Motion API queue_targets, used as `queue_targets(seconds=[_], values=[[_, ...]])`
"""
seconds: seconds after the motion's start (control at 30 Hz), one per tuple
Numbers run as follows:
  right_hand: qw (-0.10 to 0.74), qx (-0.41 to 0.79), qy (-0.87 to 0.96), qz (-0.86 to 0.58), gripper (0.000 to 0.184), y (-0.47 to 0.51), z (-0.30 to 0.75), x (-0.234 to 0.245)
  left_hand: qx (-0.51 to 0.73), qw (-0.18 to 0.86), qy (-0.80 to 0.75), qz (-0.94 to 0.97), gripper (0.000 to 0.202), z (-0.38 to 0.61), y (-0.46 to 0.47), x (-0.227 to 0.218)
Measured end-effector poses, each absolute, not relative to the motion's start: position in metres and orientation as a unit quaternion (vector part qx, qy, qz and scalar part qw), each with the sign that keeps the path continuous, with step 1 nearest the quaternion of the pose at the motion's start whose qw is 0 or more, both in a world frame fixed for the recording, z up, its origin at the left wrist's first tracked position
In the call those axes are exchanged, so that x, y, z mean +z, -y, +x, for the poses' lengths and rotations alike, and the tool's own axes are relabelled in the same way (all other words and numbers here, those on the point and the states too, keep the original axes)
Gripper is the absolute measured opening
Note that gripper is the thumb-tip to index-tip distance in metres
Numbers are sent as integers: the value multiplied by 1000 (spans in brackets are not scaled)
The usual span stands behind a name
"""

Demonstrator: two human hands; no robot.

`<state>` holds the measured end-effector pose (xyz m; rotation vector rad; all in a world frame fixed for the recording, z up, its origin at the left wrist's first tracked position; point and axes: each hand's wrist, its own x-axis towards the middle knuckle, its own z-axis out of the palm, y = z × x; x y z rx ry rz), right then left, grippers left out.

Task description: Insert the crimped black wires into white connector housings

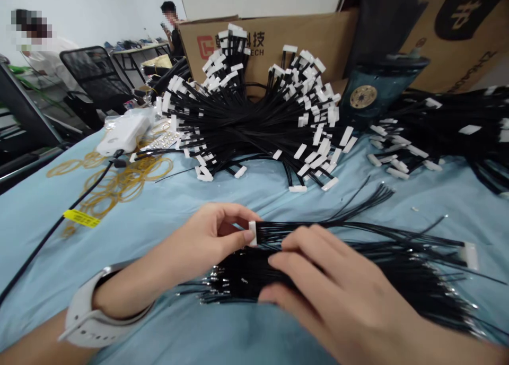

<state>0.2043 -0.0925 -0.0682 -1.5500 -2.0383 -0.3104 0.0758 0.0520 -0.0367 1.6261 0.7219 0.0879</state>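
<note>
My left hand point(207, 237) pinches a small white connector point(252, 233) between thumb and fingers; a flat row of thin black wires point(358, 229) runs from it to the right. My right hand point(338, 296) lies over a bundle of loose black wires point(242, 280) with bare metal tips, its fingers curled around the wires just beside the connector. A white watch point(85, 312) is on my left wrist. Everything rests on a light blue cloth point(167, 206).
A large heap of finished black cables with white connectors point(258, 115) lies behind, more point(437, 131) at the right. Yellow rubber bands point(119, 179), a white box point(119, 134) and a black cable with a yellow tag point(81, 218) lie left. Cardboard boxes point(310, 36) stand behind. Two people sit far left.
</note>
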Motion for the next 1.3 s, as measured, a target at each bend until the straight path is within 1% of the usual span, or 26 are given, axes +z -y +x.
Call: queue_targets(seconds=[0.03,0.1,0.17,0.2,0.27,0.33,0.43,0.5,0.63,0.73,0.8,0.97,1.03,1.13,1.23,1.3], values=[[245,-123,762,-586,27,96,201,-68,38,629,-323,707,12,76,-53,-36],[185,-119,761,-610,24,100,198,-68,35,635,-326,699,12,75,-55,-35],[163,-112,767,-611,26,100,200,-67,28,643,-322,694,12,75,-57,-35],[165,-109,770,-606,27,99,203,-65,27,645,-321,693,11,75,-58,-35],[183,-90,771,-603,24,96,210,-62,29,647,-319,692,12,75,-60,-35],[208,-44,760,-614,20,93,218,-60,33,644,-321,693,15,75,-63,-36],[238,28,740,-628,20,90,224,-61,39,641,-332,691,18,77,-65,-38],[252,43,732,-632,21,88,225,-63,48,642,-338,686,17,78,-65,-39],[289,29,709,-643,21,83,224,-61,55,648,-340,679,14,80,-65,-41],[294,37,692,-659,19,81,225,-54,52,649,-347,675,12,80,-64,-39],[301,66,671,-674,19,80,225,-50,58,649,-344,676,12,79,-63,-39],[372,171,610,-678,17,80,226,-47,88,614,-317,718,14,76,-59,-41],[390,186,590,-682,16,81,227,-49,87,613,-309,722,14,75,-58,-42],[392,145,596,-686,15,83,228,-52,96,618,-305,718,14,74,-57,-44],[352,35,644,-678,15,85,227,-55,114,605,-303,727,14,73,-57,-45],[325,-32,679,-657,18,86,223,-56,120,611,-293,725,14,73,-57,-44]])
